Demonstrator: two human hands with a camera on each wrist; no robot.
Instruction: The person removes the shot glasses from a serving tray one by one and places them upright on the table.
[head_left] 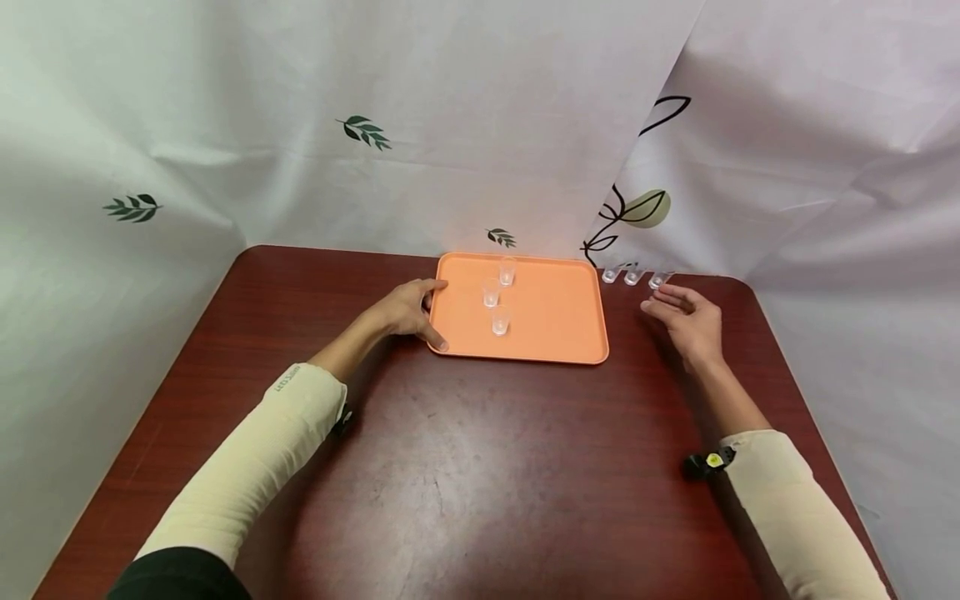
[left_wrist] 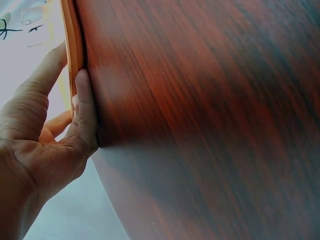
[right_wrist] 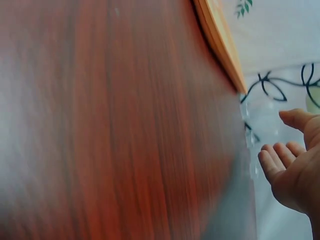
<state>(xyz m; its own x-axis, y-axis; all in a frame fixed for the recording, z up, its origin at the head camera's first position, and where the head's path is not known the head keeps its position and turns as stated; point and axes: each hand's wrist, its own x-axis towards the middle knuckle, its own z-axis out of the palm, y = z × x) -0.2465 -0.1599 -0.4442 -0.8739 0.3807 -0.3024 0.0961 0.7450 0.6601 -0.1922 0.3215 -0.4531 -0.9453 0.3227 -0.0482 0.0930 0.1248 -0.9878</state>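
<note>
So there's a dark wooden table (head_left: 465, 467) with a printed white cloth (head_left: 450, 108) hung behind it, and the person's arms come in from the near edge in cream sleeves (head_left: 255, 467). The orange tray (head_left: 555, 312) sits just in front of the left hand (head_left: 405, 312), which has it by the left rim: the wrist view shows the thumb (left_wrist: 86, 115) lying along the tray's edge and the index finger up over the rim, so that hand is grasping the tray, fingers only lightly curled. Three little clear cups (head_left: 499, 321) stand on the tray, just right of that hand, in a rough line running away from the person. The right hand (head_left: 686, 321) is off to the tray's right, loose and holding nothing, fingers relaxed. Three more clear cups (head_left: 633, 275) sit on the table just beyond its fingertips; the nearest one (head_left: 658, 281) is right by them, can't tell if they touch.
</note>
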